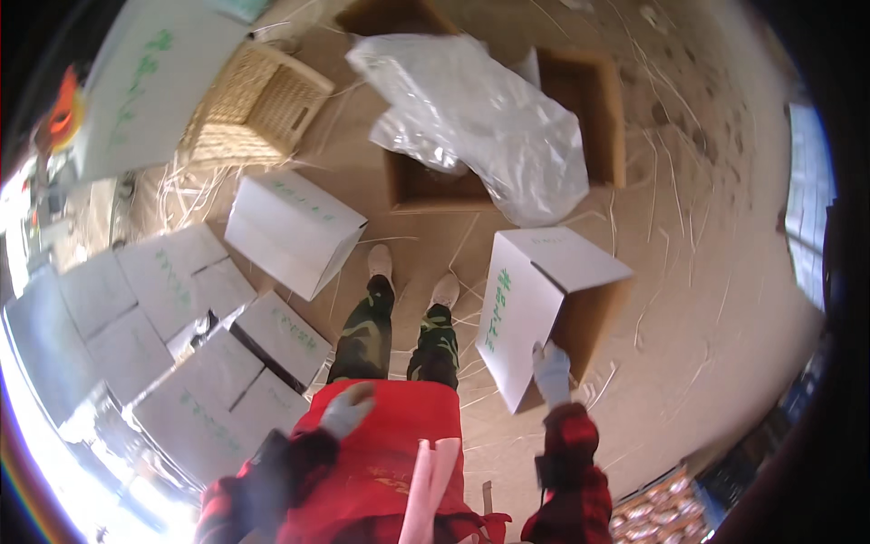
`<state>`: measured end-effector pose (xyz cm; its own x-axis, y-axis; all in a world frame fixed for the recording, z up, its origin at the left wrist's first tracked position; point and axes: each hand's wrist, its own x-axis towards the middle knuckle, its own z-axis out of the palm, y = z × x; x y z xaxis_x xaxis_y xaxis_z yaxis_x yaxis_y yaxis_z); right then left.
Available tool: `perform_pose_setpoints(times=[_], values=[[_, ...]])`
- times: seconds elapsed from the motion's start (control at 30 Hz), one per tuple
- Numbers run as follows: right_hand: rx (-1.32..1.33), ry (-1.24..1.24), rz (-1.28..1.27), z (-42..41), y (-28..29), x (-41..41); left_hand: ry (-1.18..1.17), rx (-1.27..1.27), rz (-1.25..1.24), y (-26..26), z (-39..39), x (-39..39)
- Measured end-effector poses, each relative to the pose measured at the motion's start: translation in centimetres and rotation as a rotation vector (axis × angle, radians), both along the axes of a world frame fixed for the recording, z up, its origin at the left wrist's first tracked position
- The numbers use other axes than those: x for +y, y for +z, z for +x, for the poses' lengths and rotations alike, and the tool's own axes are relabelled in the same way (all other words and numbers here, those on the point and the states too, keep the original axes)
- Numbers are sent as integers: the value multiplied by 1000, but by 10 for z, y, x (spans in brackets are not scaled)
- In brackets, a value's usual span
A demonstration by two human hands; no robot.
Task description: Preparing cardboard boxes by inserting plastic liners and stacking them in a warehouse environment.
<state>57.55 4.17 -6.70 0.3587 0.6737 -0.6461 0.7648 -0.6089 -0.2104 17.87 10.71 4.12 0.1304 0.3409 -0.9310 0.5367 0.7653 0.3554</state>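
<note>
My right hand (pixel 552 370), in a light glove, grips the near edge of an open white cardboard box (pixel 513 313) at the right. That box bears green handwriting, and its brown inside faces right. Over my red apron (pixel 408 421) hangs my left hand (pixel 348 409), also gloved and slightly blurred, with nothing seen in it; its fingers are too unclear to read. A second white box (pixel 296 228) lies on the floor left of my feet. Beyond my feet, crumpled clear plastic sheeting (pixel 476 122) drapes over open brown cardboard boxes (pixel 612 122).
White boxes (pixel 170 292) are stacked at the left, several with green writing. A woven basket (pixel 272 102) stands at the upper left beside a large white box (pixel 156 81). Loose strips (pixel 656 285) of pale strapping litter the floor. Patterned packages (pixel 663 510) show at the lower right.
</note>
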Motion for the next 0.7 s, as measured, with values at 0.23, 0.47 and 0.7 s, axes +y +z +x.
perform_pose_setpoints(times=[0.23, 0.47, 0.7], values=[[107, 412, 250, -150, 185, 115, -262, -92, 424, 28, 115, -25], [503, 656, 287, -330, 202, 180, 151, 401, 607, -47, -115, 0], [805, 535, 431, -376, 209, 207, 263, 565, 355, -162, -280, 40]])
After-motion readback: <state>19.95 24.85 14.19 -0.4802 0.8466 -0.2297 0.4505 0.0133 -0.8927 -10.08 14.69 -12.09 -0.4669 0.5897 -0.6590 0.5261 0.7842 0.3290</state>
